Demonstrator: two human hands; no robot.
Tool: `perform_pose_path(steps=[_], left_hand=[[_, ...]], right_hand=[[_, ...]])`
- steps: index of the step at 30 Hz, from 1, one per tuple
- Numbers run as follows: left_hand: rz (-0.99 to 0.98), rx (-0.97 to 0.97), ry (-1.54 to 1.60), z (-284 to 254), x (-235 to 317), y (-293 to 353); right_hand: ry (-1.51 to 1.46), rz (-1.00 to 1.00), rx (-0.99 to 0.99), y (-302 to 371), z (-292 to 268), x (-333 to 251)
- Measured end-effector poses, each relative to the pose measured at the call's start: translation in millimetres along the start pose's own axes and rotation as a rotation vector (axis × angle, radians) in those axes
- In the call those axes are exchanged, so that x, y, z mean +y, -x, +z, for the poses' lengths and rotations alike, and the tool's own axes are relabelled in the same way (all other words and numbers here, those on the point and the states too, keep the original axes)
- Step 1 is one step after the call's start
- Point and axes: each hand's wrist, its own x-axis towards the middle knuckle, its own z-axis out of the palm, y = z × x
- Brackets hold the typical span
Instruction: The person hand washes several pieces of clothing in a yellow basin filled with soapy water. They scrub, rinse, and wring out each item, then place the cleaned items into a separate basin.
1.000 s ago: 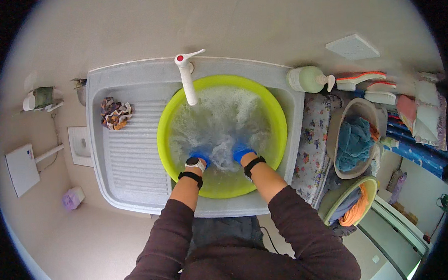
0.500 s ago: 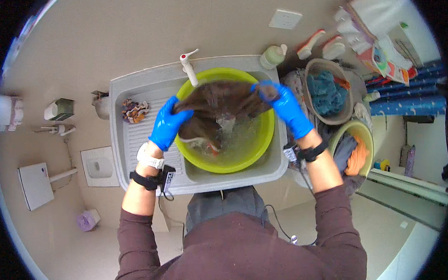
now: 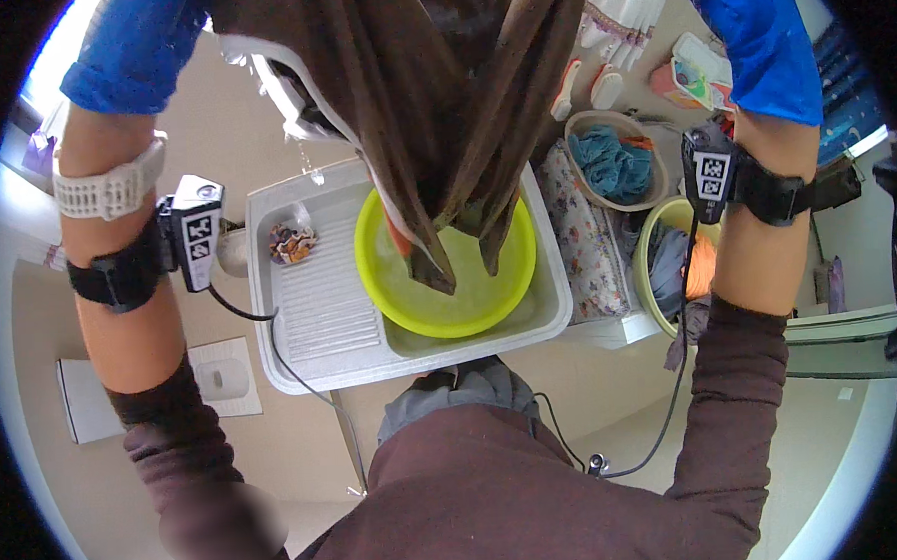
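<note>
A wet dark brown garment [image 3: 430, 91] with a white edge hangs high in front of me, its lower tips over the lime-green basin [image 3: 374, 283]. Water drips off its left side. My left hand [image 3: 144, 58], in a blue glove, is raised at its upper left; my right hand [image 3: 764, 46], gloved the same, is raised at its upper right. The fingers of both are cut off by the top of the view, but the garment hangs stretched between them. Cloudy water shows in the basin, which sits in the grey sink [image 3: 555, 310]. The garment hides the tap.
A small multicoloured cloth bundle [image 3: 292, 244] lies on the ribbed washboard [image 3: 325, 310] at left. To the right stand a basket [image 3: 574, 134] with teal cloth and a pale green tub [image 3: 649, 291] with grey and orange clothes. Two brushes [image 3: 606, 87] hang beyond. Cables trail from both wrists.
Both hands have lifted the brown garment up out of the basin, high toward the top of the view. It now hangs down lengthwise and drips.
</note>
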Motion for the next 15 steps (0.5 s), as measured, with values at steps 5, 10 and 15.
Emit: perform_pose_path(steps=[5,10,15], left_hand=[[-0.237,-0.077,0.032,9.1,11.4,10.8],[-1.184,0.265,0.680,98.2,21.8,83.6],[-1.563,0.182,0.797,228.4,63.5,205.8]], right_hand=[[0.020,0.073,-0.066,-7.9,11.4,32.9],[-0.052,0.243,-0.184,14.6,32.9,111.4],[-0.086,0.552,-0.253,105.7,68.1,263.5]])
